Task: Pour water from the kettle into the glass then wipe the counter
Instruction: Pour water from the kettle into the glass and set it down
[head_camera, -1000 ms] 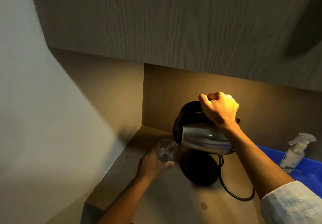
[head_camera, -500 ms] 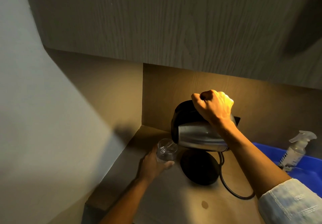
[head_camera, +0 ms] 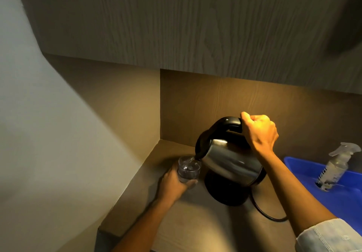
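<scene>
Steel kettle (head_camera: 231,161) now tipped steeper, spout over glass (head_camera: 189,168) | our right hand (head_camera: 259,132) grips handle, left hand (head_camera: 174,181) grasps glass on counter (head_camera: 195,230) | pour underway, wipe pending

The setting was a home kitchen corner. Evidence: a wood-grain wall cabinet (head_camera: 195,26) mounted above a lit table (head_camera: 195,228), an electric kettle (head_camera: 231,159) over its corded base (head_camera: 225,193), and a spray bottle (head_camera: 335,167) standing in a blue tub (head_camera: 305,167).

Spray bottle (head_camera: 333,170) label print illegible; no readable text.
</scene>
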Demonstrator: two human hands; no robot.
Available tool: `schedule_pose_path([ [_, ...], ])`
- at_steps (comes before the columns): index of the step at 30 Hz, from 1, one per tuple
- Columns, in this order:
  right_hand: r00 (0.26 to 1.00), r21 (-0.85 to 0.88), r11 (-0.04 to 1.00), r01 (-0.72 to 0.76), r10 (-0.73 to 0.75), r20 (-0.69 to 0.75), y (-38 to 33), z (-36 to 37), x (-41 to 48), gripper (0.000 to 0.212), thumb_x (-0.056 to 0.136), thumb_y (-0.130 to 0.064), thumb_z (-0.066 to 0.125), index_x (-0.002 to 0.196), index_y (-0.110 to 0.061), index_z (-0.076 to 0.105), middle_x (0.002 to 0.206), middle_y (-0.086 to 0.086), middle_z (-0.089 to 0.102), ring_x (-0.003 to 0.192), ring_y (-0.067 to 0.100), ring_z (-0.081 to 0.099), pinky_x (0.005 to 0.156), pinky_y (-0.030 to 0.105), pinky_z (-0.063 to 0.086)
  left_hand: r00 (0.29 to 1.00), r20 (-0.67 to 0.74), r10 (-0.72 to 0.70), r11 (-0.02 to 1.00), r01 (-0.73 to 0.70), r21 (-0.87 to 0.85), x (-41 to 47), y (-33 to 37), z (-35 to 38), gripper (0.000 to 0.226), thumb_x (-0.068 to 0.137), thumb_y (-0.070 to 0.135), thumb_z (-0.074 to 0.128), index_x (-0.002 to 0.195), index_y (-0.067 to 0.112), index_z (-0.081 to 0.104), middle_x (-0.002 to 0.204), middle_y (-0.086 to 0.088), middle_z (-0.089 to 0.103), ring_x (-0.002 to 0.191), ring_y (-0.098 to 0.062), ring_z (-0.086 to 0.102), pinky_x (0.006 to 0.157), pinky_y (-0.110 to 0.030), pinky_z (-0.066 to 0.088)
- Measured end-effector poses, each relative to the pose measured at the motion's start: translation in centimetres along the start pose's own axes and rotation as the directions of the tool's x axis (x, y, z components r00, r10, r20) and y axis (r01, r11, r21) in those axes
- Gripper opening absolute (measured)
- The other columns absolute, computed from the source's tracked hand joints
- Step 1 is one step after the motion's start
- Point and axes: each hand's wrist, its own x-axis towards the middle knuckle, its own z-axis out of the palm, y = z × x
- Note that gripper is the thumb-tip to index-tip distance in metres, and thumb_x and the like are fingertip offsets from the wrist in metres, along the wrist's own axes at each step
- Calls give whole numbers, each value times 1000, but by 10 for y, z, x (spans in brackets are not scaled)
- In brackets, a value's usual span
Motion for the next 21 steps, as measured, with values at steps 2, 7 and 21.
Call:
schedule_pose_path([
  [2,993,19,993,-115,116,-20,12,-2,1,49,78,-44,46,42,-10,47,46,7,47,50,29,48,59,36,39,1000,4,6,1000,-6,-9,1,0,1,88,57,59,85,134,29,53,125,0,70,116,-22,64,92,-38,55],
  [7,898,227,887,-401,430,-95,47,-11,1,44,75,-44,47,48,-9,54,49,8,48,50,28,44,52,34,32,1000,-8,11,999,-11,-31,2,0,4,98,60,53,88,143,24,46,134,0,64,125,-20,59,101,-39,51],
  [21,615,741,306,-597,768,178,123,14,-57,22,73,-47,53,64,-27,53,49,-10,48,41,4,46,47,26,36,999,44,-19,995,23,-98,9,-17,11,105,53,64,82,144,36,39,137,5,59,126,-16,55,103,-42,52],
])
